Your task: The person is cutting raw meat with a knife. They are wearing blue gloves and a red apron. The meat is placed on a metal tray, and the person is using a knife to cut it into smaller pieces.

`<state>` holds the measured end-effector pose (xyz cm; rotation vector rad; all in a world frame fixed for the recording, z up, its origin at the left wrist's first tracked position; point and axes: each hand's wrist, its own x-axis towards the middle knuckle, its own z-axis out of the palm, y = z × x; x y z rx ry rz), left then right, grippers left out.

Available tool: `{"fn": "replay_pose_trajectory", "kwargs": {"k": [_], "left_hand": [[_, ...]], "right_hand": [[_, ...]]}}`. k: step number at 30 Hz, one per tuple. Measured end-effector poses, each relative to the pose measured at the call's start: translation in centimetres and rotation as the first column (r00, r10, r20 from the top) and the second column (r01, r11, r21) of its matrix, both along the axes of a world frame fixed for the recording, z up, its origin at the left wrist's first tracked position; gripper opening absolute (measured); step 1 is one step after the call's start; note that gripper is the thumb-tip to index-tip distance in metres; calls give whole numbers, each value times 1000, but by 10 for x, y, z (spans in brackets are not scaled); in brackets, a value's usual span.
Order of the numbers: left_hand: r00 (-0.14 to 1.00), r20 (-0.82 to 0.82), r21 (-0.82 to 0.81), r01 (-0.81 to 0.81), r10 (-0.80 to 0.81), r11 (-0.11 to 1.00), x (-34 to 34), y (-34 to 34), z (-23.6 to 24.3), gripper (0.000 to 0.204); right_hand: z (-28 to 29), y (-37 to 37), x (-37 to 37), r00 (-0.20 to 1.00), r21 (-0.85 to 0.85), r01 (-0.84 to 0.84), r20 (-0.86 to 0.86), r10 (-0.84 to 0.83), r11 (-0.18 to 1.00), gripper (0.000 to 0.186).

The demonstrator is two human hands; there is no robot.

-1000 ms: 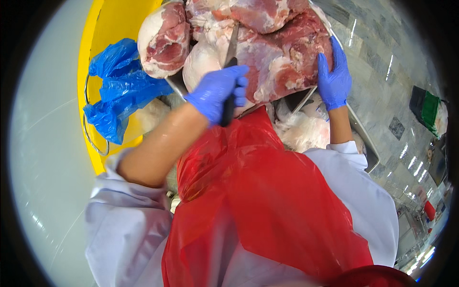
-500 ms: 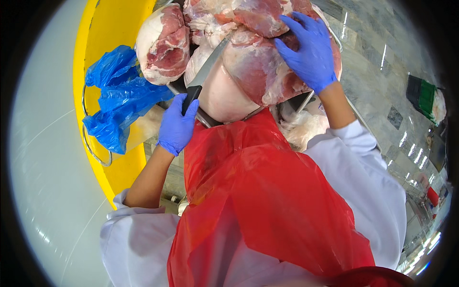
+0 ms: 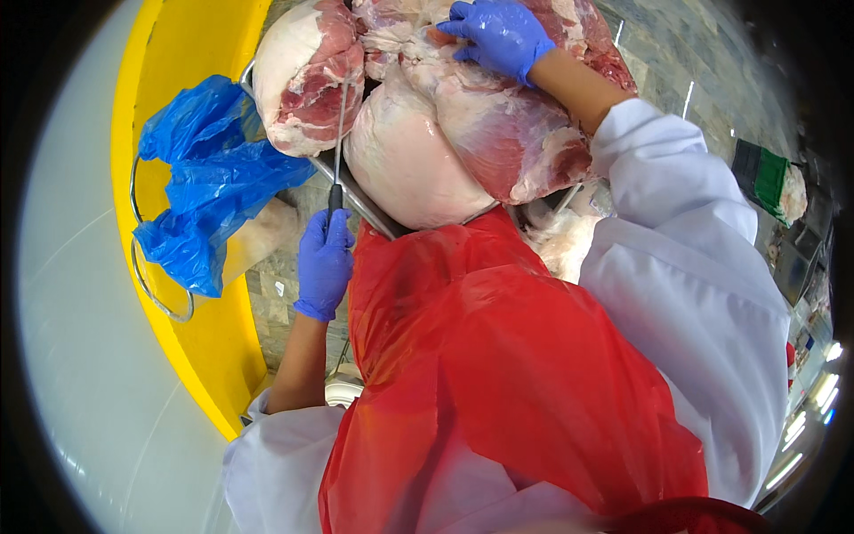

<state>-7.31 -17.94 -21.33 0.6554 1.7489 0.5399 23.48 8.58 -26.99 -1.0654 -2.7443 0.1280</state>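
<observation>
My left hand (image 3: 324, 265), in a blue glove, is closed round the black handle of a knife (image 3: 340, 147). Its narrow blade points away from me, edge-on, over the meat. Several large cuts of raw meat (image 3: 494, 133) with white fat and skin lie heaped in front of me. One rounded piece (image 3: 307, 80) sits at the left, close to the blade's tip. My gloved right hand (image 3: 500, 36) lies on top of the far part of the heap, its fingers reaching left across the meat. Those fingers look slightly bent and hold nothing I can make out.
A metal tray edge (image 3: 363, 206) shows under the meat, against my red apron (image 3: 498, 356). Blue plastic bags (image 3: 200, 178) hang at the left on a metal loop by a yellow barrier (image 3: 182, 347). A green crate (image 3: 772, 182) stands on the tiled floor far right.
My right hand has moved left and farther away over the meat. My left hand has drawn slightly nearer, and the knife has turned from slanting right to nearly straight ahead.
</observation>
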Motion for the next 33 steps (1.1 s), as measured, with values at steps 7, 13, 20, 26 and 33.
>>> {"fn": "replay_pose_trajectory", "kwargs": {"k": [7, 13, 20, 26, 33], "left_hand": [[923, -180, 121, 364, -340, 924, 22, -16, 6, 33], [758, -426, 345, 641, -494, 686, 35, 1, 29, 56], [521, -678, 143, 786, -519, 602, 38, 60, 79, 51], [388, -802, 32, 787, -454, 616, 4, 112, 112, 43], [512, -676, 79, 765, -529, 639, 24, 99, 137, 45]], "right_hand": [[1, 67, -2, 944, -383, 212, -156, -289, 899, 23], [28, 70, 33, 876, -445, 338, -173, -450, 829, 27], [65, -13, 111, 785, -95, 566, -239, -571, 819, 29], [54, -67, 171, 664, -142, 686, -278, -694, 713, 41], [14, -106, 170, 457, -429, 691, -363, -812, 581, 44]]}}
